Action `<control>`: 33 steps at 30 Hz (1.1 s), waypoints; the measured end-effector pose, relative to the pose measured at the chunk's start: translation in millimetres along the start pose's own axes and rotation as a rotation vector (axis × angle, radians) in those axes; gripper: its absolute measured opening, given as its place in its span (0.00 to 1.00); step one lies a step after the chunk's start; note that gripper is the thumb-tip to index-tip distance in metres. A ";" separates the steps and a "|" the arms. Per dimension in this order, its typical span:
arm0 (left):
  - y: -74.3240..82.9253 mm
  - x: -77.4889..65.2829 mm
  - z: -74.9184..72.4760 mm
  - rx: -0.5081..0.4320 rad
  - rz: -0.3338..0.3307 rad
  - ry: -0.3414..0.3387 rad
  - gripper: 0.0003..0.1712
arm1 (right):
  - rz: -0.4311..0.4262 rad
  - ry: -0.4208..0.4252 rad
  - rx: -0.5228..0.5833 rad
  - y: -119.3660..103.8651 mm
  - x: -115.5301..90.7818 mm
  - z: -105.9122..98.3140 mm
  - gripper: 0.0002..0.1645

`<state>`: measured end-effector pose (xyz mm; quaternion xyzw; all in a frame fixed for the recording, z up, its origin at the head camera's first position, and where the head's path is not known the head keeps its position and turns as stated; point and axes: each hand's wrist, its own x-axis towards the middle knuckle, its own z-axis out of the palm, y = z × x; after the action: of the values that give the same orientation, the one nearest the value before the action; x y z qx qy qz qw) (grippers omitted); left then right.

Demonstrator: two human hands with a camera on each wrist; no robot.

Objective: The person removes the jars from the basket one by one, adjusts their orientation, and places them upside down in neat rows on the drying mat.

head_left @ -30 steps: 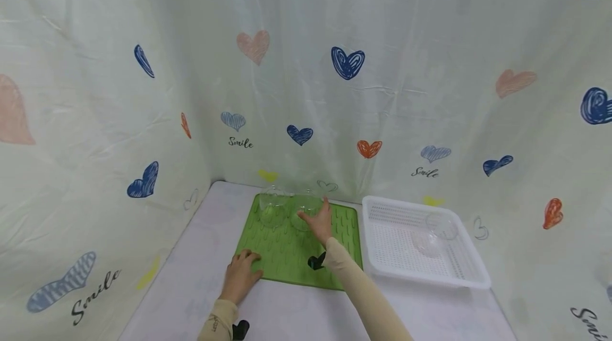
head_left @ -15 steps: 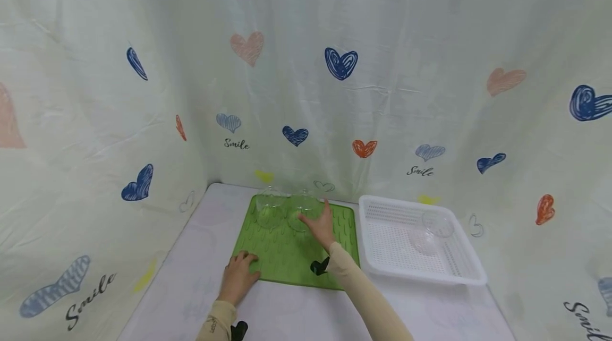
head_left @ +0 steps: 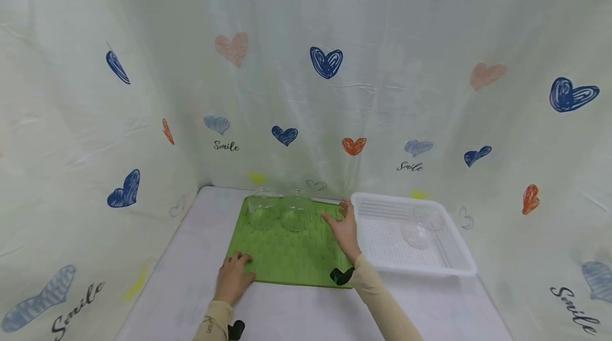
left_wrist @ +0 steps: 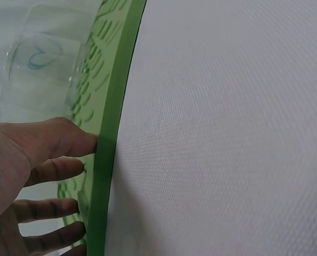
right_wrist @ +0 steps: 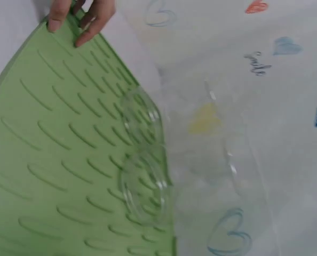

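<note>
Two clear glasses, the left one point(head_left: 262, 218) and the right one point(head_left: 295, 219), stand side by side at the back left of a green ridged mat point(head_left: 287, 264). My left hand point(head_left: 231, 280) rests at the mat's front left corner. In the left wrist view its thumb point(left_wrist: 76, 143) lies at the mat's edge, with the other fingers loosely extended over the ridges. My right hand point(head_left: 345, 230) is over the mat's right side, near the basket, thumb and fingers spread with nothing between them. In the right wrist view, the bases of both glasses point(right_wrist: 127, 184) overlap the mat.
Right of the mat stands a white perforated basket point(head_left: 382, 265), with clear glassware point(head_left: 421, 229) in its right half. A pale cloth covers the table point(head_left: 191, 245). Heart-printed curtains point(head_left: 268, 86) hang close behind the mat and along the sides.
My right hand has let go of the right glass and moved right, toward the basket. Both glasses stay on the mat, and my left hand keeps its place. The head view has turned slightly right.
</note>
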<state>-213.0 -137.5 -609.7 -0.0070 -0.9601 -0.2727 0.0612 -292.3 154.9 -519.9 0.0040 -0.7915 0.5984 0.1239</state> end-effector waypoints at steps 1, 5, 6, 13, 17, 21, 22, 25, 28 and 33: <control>0.1 0.2 -0.1 0.002 -0.001 -0.001 0.22 | 0.000 0.005 0.003 -0.4 -0.8 -7.2 0.58; 0.5 0.9 0.2 0.006 -0.006 -0.007 0.23 | 0.002 0.041 0.009 -1.6 -3.8 -34.8 0.57; 0.6 1.0 0.6 0.008 -0.008 -0.008 0.22 | 0.000 0.057 0.005 -1.5 -4.7 -41.5 0.56; 2.4 0.8 0.8 0.024 -0.015 -0.014 0.23 | 0.044 0.165 -0.024 10.7 -11.5 -88.1 0.55; 3.2 0.4 -0.7 0.028 -0.016 -0.016 0.23 | 0.109 0.209 -0.049 16.2 -15.0 -114.2 0.57; 2.0 0.9 -1.2 0.028 -0.020 -0.028 0.23 | 0.191 0.261 -0.122 22.7 -13.2 -136.8 0.60; 1.8 1.1 -1.2 0.028 -0.020 -0.030 0.23 | 0.209 0.277 -0.139 24.5 -12.1 -141.8 0.60; 1.2 1.7 -1.0 0.026 -0.023 -0.034 0.23 | 0.246 0.329 -0.173 32.1 -7.7 -156.1 0.61; 0.8 2.3 -0.5 0.023 -0.027 -0.036 0.23 | 0.271 0.393 -0.185 41.1 -4.0 -169.9 0.62; 0.5 2.5 0.8 0.017 -0.039 -0.040 0.23 | 0.337 0.486 -0.197 54.6 -0.3 -190.3 0.66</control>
<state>-215.5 -136.7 -609.7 0.0068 -0.9633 -0.2657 0.0367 -264.0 350.9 -523.5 -0.2823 -0.7826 0.5143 0.2083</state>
